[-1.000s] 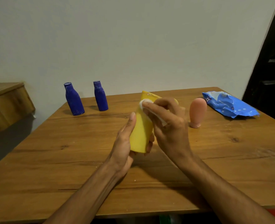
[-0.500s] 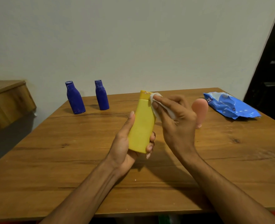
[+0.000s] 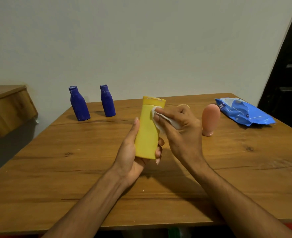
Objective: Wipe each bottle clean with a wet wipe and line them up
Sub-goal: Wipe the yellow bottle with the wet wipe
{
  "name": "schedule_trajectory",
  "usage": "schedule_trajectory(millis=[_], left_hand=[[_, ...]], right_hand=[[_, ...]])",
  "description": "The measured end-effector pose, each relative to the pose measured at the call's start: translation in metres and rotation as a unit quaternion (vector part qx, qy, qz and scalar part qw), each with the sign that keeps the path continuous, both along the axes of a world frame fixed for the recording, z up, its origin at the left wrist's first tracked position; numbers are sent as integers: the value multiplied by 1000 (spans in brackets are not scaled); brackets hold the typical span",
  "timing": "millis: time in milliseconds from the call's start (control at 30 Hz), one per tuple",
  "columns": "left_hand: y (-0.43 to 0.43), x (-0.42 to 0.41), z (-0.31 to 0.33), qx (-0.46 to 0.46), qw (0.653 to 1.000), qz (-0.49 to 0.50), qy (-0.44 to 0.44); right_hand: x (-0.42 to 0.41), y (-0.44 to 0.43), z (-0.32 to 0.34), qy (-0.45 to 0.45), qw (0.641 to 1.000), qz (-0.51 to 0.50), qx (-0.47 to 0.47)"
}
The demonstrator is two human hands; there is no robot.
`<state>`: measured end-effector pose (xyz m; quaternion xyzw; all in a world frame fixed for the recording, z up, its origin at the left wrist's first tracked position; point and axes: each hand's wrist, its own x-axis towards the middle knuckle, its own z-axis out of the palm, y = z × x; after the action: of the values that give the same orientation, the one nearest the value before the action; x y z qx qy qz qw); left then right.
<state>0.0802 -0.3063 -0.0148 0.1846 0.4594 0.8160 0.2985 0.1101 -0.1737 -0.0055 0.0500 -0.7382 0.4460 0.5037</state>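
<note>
My left hand (image 3: 131,155) grips the lower part of a yellow bottle (image 3: 147,133), held upright above the middle of the wooden table (image 3: 73,169). My right hand (image 3: 181,133) pinches a white wet wipe (image 3: 160,122) and presses it against the bottle's upper right side, just under the cap. Two dark blue bottles (image 3: 79,104) (image 3: 107,101) stand side by side at the back left of the table. A pink bottle (image 3: 209,120) stands cap-down to the right of my right hand.
A blue wet-wipe pack (image 3: 243,113) lies at the table's back right. A wooden ledge (image 3: 6,107) juts out at the left. A plain wall rises behind the table and a dark doorway (image 3: 289,66) is at the right.
The yellow bottle has been tilted from leaning right to nearly upright. My right hand with the wipe has shifted from the top of the bottle to its upper right side.
</note>
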Motion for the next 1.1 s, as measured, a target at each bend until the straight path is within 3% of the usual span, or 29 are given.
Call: schedule_trajectory(millis=[233, 467, 667, 833, 1100], left_hand=[[3, -2, 1, 26, 998, 50, -41], [1, -9, -2, 35, 991, 108, -67], [3, -6, -5, 8, 998, 63, -26], [4, -5, -11, -81, 996, 16, 28], [4, -9, -11, -19, 998, 48, -22]], right_hand=[[1, 0, -2, -53, 998, 23, 17], [6, -7, -2, -151, 982, 107, 51], [0, -2, -3, -78, 996, 40, 17], [-2, 5, 0, -12, 999, -36, 10], [-2, 1, -7, -53, 993, 4, 104]])
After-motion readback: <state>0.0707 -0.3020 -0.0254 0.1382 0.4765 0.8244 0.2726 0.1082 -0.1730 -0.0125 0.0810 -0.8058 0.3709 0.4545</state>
